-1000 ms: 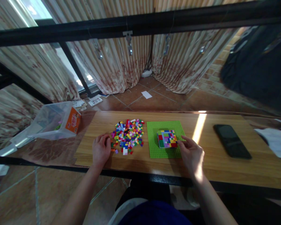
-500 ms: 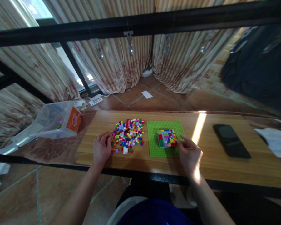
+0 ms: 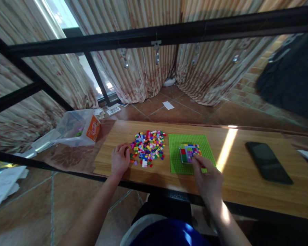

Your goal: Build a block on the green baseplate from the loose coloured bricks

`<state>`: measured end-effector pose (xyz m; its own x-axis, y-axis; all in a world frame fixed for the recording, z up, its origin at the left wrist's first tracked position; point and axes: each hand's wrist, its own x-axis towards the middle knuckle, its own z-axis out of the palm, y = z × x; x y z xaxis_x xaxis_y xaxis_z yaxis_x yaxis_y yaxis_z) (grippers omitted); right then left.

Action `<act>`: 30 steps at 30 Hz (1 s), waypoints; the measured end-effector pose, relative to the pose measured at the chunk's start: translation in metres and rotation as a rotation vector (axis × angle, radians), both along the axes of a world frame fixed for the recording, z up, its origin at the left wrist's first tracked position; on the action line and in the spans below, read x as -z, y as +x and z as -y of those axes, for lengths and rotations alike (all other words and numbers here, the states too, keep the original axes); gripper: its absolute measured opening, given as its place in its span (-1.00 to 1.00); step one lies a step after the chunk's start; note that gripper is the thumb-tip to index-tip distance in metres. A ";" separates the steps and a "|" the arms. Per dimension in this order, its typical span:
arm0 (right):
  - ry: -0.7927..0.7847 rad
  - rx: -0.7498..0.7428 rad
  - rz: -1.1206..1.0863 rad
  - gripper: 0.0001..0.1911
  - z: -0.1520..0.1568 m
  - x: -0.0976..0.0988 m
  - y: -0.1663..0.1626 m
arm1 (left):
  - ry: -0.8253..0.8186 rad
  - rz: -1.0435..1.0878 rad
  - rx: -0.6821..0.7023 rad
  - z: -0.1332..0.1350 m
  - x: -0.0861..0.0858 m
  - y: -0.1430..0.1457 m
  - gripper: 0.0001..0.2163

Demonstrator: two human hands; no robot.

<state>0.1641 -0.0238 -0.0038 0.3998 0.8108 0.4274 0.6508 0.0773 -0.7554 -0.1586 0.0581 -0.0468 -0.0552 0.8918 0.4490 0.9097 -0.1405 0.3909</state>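
Observation:
A heap of small toy building bricks [image 3: 150, 147] in many colours lies on the wooden table. At its left edge rests my left hand [image 3: 120, 159], its fingers curled; anything under them is hidden. Right of the heap is a green studded baseplate [image 3: 176, 168]. On it sits a low, roughly square brick build [image 3: 186, 153] with a multicoloured top. My right hand [image 3: 207, 174] reaches over the build's front right corner, thumb and forefinger pinched at its top. Whatever is between those fingertips is too small to make out. The hand covers part of the build and baseplate.
A black phone [image 3: 268, 162] lies on the right of the table [image 3: 233, 184]. Beyond the table's left end stands a clear plastic bin [image 3: 75, 128] with an orange label. A black metal bar [image 3: 133, 39] crosses in front of the curtains.
My right hand has moved from the build's right side to over its front right part. The left hand stays beside the heap. The whole view has shifted slightly.

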 end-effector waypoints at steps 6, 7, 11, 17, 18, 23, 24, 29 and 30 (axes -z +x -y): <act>-0.117 -0.323 0.286 -0.79 -0.009 0.009 -0.053 | 0.010 0.006 0.011 0.001 0.000 0.000 -0.76; -0.157 -0.335 0.318 -0.80 -0.012 0.011 -0.059 | 0.013 0.005 0.013 0.001 0.000 0.000 -0.76; -0.288 -0.320 0.427 -0.83 -0.024 0.015 -0.075 | 0.018 0.001 0.017 0.001 0.001 0.000 -0.77; -0.335 -0.291 0.501 -0.85 -0.032 0.017 -0.083 | 0.009 -0.003 0.005 0.001 0.000 0.000 -0.76; -0.331 -0.296 0.514 -0.83 -0.033 0.018 -0.083 | 0.005 -0.002 0.001 0.001 -0.001 0.000 -0.76; -0.317 -0.323 0.595 -0.79 -0.034 0.025 -0.084 | -0.012 0.006 0.007 0.002 -0.003 0.001 -0.75; -0.310 -0.328 0.606 -0.78 -0.034 0.026 -0.084 | -0.014 0.008 0.010 0.002 -0.003 0.001 -0.75; -0.258 -0.352 0.608 -0.79 -0.034 0.027 -0.084 | 0.001 0.002 0.009 0.001 -0.005 0.000 -0.75; -0.248 -0.361 0.598 -0.79 -0.033 0.026 -0.084 | 0.005 -0.002 0.008 0.001 -0.005 0.000 -0.75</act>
